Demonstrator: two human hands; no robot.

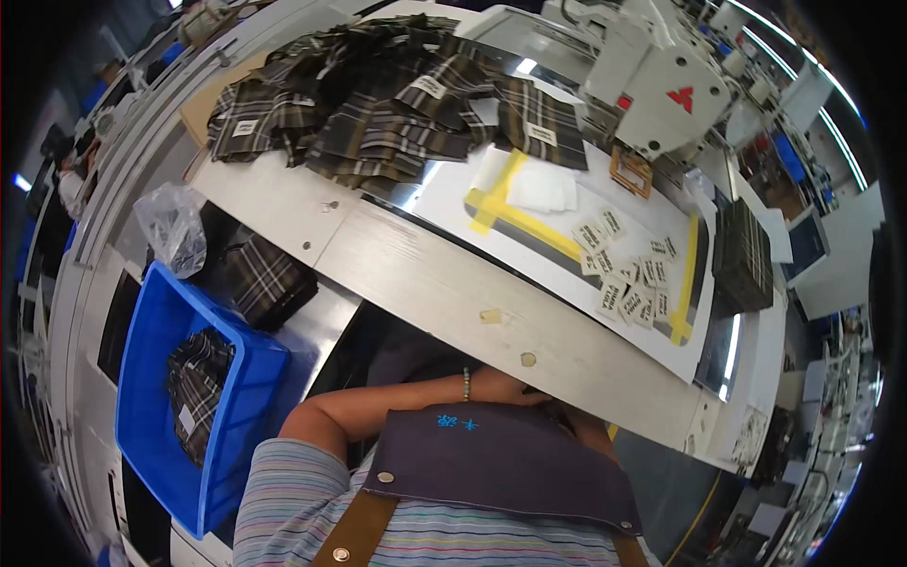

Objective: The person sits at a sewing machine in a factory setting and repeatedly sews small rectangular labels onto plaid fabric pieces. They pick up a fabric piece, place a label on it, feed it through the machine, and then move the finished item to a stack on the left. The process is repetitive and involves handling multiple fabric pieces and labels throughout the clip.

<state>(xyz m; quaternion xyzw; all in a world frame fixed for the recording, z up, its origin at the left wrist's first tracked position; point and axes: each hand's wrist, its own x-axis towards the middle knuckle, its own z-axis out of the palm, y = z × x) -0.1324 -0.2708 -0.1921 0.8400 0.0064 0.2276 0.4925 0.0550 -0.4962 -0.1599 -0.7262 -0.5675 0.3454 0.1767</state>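
My left forearm lies across my lap, a bead bracelet on the wrist. My left hand (505, 388) rests at the near edge of the grey worktable (444, 283), its fingers tucked under the edge and partly hidden. Of my right arm (592, 433) only a strip shows beside my dark apron bib (501, 463); that hand is hidden. On the table lie a heap of brown plaid fabric pieces (397, 94), several small white labels (628, 276) and folded white cloth (539, 184) by yellow tape lines.
A white sewing machine (661, 85) stands at the table's far right, a small wooden frame (630, 172) beside it. A plaid stack (742, 255) sits right. At my left, a blue bin (151, 378) holds plaid pieces, with a plastic bag (175, 227) above it.
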